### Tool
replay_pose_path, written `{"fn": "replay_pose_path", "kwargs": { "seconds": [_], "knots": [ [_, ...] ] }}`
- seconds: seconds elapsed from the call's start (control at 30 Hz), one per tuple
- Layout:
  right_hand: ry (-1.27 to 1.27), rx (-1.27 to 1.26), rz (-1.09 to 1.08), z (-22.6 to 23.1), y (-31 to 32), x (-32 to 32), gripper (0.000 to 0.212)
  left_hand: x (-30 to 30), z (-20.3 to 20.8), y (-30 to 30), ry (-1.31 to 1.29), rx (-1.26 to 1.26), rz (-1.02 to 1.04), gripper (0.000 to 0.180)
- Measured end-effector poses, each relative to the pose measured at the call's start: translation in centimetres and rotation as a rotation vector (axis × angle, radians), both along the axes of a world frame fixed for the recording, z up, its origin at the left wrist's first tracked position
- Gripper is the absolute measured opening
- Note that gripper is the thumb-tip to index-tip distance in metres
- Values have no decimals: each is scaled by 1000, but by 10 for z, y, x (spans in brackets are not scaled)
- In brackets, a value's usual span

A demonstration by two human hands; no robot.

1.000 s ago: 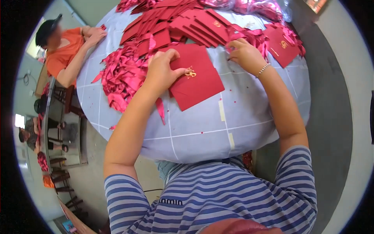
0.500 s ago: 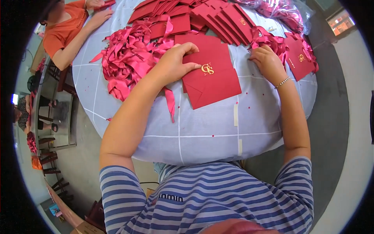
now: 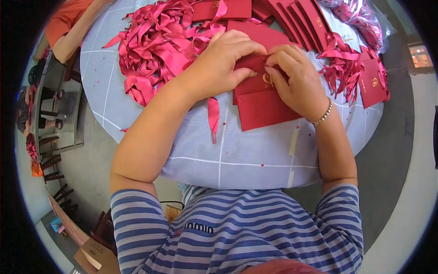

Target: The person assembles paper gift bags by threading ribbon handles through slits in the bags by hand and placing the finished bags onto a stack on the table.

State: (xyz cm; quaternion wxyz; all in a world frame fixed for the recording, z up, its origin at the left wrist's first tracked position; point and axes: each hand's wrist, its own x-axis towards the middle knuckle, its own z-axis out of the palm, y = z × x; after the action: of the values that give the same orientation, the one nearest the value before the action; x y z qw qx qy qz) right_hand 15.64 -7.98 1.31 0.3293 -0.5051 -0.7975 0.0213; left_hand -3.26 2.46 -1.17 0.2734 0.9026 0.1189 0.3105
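A flat red paper bag [image 3: 269, 112] with a gold emblem lies on the table in front of me, its folded bottom toward me. My left hand [image 3: 223, 64] grips its upper left part, thumb on the front face. Bent over the upper right of the same bag, my right hand [image 3: 296, 80] has thumb and fingers pinched together close to the left fingertips. Whatever is between those right fingers is hidden. Beside my left hand is a heap of glossy pink-red ribbons [image 3: 153, 50], and one loose ribbon end [image 3: 213, 116] hangs out below my left wrist.
Stacked red bags [image 3: 299, 20] lie at the far side. To the right are more ribbons [image 3: 342, 68] and a bag with ribbon [image 3: 373, 82]. A clear plastic sack [image 3: 365, 23] of ribbons sits far right. Another person's arm [image 3: 77, 34] rests at the left table edge.
My right hand has left the ribbons on the right and come over to the bag's upper part, beside my left hand. The view has shifted slightly.
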Motion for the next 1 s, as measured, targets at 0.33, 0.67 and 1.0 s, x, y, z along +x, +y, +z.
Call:
{"fn": "replay_pose_path", "kwargs": {
  "seconds": [0.33,0.67,1.0],
  "knots": [
    [264,-65,-126,-15,-2,10,10,-3,1,-2,148,-75,93,35],
    [270,-148,-111,-14,-9,13,13,-4,3,-1,215,-391,123,32],
    [171,-183,-19,-22,-13,-7,17,-7,2,-1,220,-452,97,34]
  ]
}}
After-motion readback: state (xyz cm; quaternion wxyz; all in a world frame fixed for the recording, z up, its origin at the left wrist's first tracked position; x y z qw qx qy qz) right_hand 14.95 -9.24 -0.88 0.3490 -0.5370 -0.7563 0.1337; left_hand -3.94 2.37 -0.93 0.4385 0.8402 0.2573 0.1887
